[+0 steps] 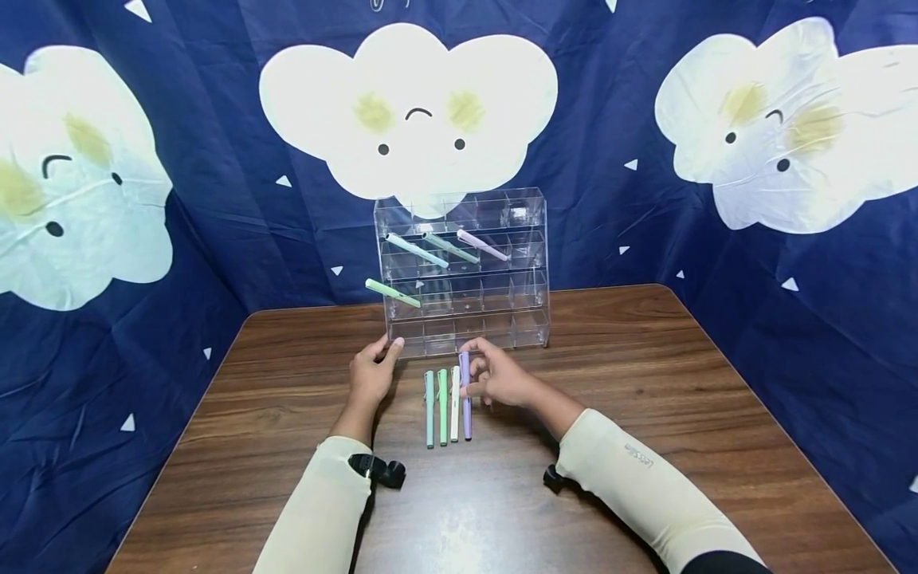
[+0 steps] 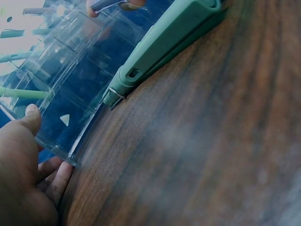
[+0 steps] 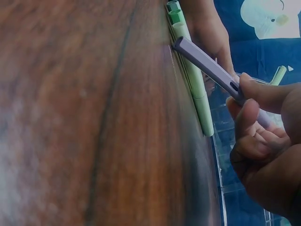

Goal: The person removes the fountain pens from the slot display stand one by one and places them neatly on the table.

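My right hand (image 1: 498, 376) pinches a purple pen (image 1: 467, 418) between thumb and fingers; in the right wrist view this pen (image 3: 207, 65) slants up off the wood. Beside it on the table lie a white pen (image 1: 455, 414), a green pen (image 1: 443, 410) and a teal pen (image 1: 429, 414), side by side in a row. My left hand (image 1: 370, 375) grips the lower left corner of a clear pen rack (image 1: 469, 275), thumb on one side and fingers curled on the other, as the left wrist view shows.
The rack's tiers hold a pale blue pen (image 1: 416, 250), a grey-green pen (image 1: 450, 247), a lilac pen (image 1: 482, 244) and, lower left, a light green pen (image 1: 392, 292). A dark blue curtain (image 1: 595, 255) with clouds hangs behind the wooden table (image 1: 287, 399).
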Demonstrator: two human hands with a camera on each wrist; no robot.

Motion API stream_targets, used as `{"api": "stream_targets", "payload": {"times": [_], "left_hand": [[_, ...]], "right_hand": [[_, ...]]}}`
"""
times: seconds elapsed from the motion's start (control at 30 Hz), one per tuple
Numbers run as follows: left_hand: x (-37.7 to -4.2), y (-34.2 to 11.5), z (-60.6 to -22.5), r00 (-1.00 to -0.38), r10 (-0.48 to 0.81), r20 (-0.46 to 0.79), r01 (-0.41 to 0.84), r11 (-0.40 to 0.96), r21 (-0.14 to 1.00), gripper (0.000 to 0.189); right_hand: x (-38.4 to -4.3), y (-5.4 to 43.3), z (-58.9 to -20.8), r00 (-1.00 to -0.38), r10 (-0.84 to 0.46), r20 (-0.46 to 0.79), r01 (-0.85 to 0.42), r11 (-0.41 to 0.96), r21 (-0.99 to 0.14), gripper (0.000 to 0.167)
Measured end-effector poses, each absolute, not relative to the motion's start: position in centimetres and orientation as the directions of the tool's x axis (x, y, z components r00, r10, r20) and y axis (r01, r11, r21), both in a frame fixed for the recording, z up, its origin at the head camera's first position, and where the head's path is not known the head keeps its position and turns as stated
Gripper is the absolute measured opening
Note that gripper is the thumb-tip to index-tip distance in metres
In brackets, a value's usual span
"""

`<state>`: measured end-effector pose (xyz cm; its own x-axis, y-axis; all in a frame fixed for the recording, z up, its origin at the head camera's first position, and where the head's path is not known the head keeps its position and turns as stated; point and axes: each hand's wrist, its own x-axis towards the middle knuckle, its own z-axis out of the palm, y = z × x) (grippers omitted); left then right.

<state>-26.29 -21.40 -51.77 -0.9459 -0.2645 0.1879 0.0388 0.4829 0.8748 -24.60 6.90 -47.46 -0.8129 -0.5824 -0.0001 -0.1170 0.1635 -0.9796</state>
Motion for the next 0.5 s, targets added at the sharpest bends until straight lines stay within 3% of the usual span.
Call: {"api": "stream_targets", "payload": {"times": [0.27,0.5], "left_hand": [[-26.2,-21.3,-51.7,-0.945,-0.264,0.191,0.041,0.483,0.875,0.053],[-26.2,-21.3,-51.7,-0.945,-0.266,0.191,0.045,0.472,0.881,0.053]], "right_hand": [[-25.1,7.2,-48.0,-0.809,-0.588,-0.001,-0.162,0.225,-0.961,0.071],[-25.6,7.4,-48.6,-0.802,-0.594,-0.063,-0.099,0.236,-0.967,0.072]]}}
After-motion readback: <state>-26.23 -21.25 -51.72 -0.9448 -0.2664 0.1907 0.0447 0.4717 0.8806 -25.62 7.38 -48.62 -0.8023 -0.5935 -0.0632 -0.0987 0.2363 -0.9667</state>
